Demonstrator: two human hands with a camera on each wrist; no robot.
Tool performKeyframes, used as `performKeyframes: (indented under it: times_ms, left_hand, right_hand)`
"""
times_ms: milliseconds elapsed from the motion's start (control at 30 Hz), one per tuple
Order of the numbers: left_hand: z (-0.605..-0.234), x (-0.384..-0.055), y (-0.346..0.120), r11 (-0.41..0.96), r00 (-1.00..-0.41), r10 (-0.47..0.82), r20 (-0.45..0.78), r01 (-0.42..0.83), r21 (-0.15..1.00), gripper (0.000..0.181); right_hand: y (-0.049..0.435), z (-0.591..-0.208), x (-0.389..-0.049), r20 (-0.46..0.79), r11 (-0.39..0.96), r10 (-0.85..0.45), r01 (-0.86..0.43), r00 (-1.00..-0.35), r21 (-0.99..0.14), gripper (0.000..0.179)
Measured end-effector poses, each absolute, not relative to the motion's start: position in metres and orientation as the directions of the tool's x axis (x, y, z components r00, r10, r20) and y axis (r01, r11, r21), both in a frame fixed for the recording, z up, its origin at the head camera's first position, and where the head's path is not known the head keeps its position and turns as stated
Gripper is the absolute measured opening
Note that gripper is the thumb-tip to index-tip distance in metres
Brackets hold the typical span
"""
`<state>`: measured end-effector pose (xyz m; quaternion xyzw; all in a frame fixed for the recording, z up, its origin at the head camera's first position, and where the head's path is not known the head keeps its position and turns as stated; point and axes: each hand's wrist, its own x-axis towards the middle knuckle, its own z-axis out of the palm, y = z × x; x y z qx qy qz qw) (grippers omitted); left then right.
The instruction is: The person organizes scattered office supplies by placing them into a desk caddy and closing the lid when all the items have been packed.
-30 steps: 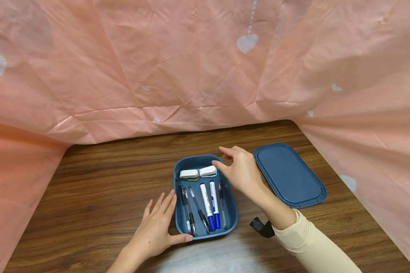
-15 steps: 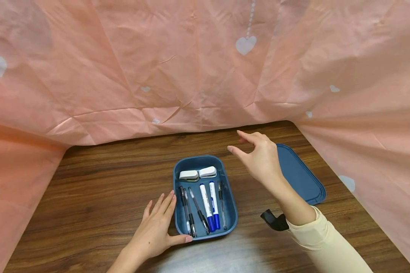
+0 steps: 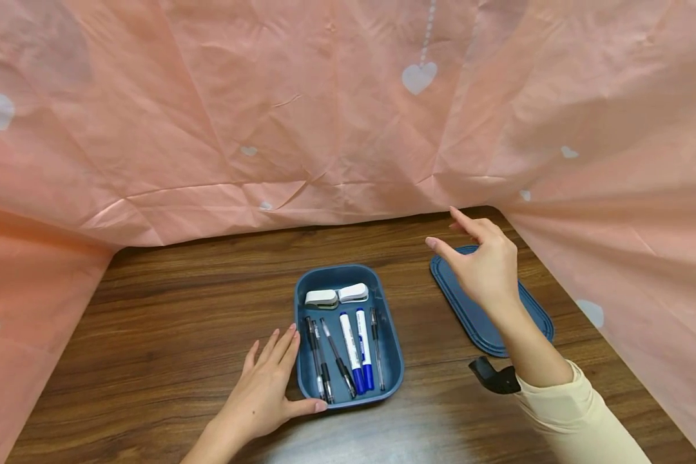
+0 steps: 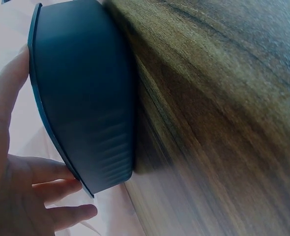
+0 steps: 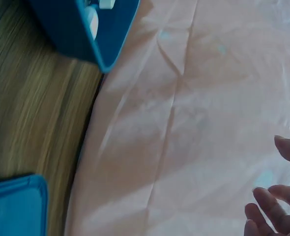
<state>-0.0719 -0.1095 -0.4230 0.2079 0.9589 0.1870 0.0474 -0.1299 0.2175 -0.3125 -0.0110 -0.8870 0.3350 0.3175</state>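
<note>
A blue plastic box [image 3: 392, 348] stands uncovered on the table in the head view. Inside it, two white staplers [image 3: 321, 298] lie end to end at the far side. Several black pens [image 3: 339, 357] and two white markers [image 3: 350, 345] with blue caps lie in the nearer part. My left hand [image 3: 263, 386] rests with fingers and thumb on the box's left rim and near corner; the left wrist view shows the fingertips [image 4: 69, 172] at that rim. Above the blue lid [image 3: 493, 335], to the box's right, my right hand [image 3: 487, 267] hovers holding nothing, thumb and fingers apart.
The brown wooden table [image 3: 197, 290] runs back to a pink curtain [image 3: 336, 129] with pale hearts, which encloses the far side and both flanks. A black strap [image 3: 493, 377] hangs at the right wrist, by the cream sleeve [image 3: 580, 412].
From above the box's far right corner, my right hand has moved right over the lid, its thumb and fingers spreading wider. The left hand and the box have stayed in place.
</note>
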Motion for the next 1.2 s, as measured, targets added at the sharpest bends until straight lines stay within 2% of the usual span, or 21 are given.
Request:
performKeyframes:
  times_ms: [167, 267, 500, 700, 867, 1033, 1200]
  left_hand:
    - [-0.424, -0.072, -0.109, 0.843, -0.910, 0.414, -0.014, 0.378, 0.382, 0.111]
    - [-0.424, -0.072, -0.108, 0.844, -0.911, 0.411, -0.020, 0.372, 0.385, 0.112]
    - [-0.427, -0.072, -0.107, 0.847, -0.913, 0.405, -0.038, 0.360, 0.391, 0.114]
    - [-0.427, -0.073, -0.106, 0.850, -0.915, 0.401, -0.040, 0.355, 0.390, 0.113]
    - [-0.428, -0.072, -0.107, 0.850, -0.914, 0.403, -0.041, 0.356, 0.389, 0.113]
    - [-0.428, -0.071, -0.106, 0.847, -0.914, 0.403, -0.039, 0.357, 0.393, 0.113]
    - [-0.427, -0.071, -0.104, 0.847, -0.915, 0.404, -0.021, 0.365, 0.387, 0.113]
  right_hand:
    - [0.240, -0.316, -0.128, 0.564, 0.760, 0.308, -0.159, -0.766, -0.630, 0.071]
    - [0.256, -0.320, -0.126, 0.547, 0.754, 0.334, -0.130, -0.768, -0.644, 0.081]
    - [0.295, -0.336, -0.121, 0.442, 0.745, 0.382, -0.013, -0.811, -0.667, 0.102]
    - [0.324, -0.354, -0.119, 0.342, 0.805, 0.345, 0.088, -0.874, -0.586, 0.120]
    - [0.339, -0.373, -0.115, 0.223, 0.830, 0.316, 0.155, -0.922, -0.535, 0.123]
    - [0.356, -0.393, -0.114, 0.154, 0.859, 0.290, 0.187, -0.944, -0.476, 0.120]
    - [0.375, -0.412, -0.109, 0.029, 0.876, 0.256, 0.219, -0.966, -0.429, 0.120]
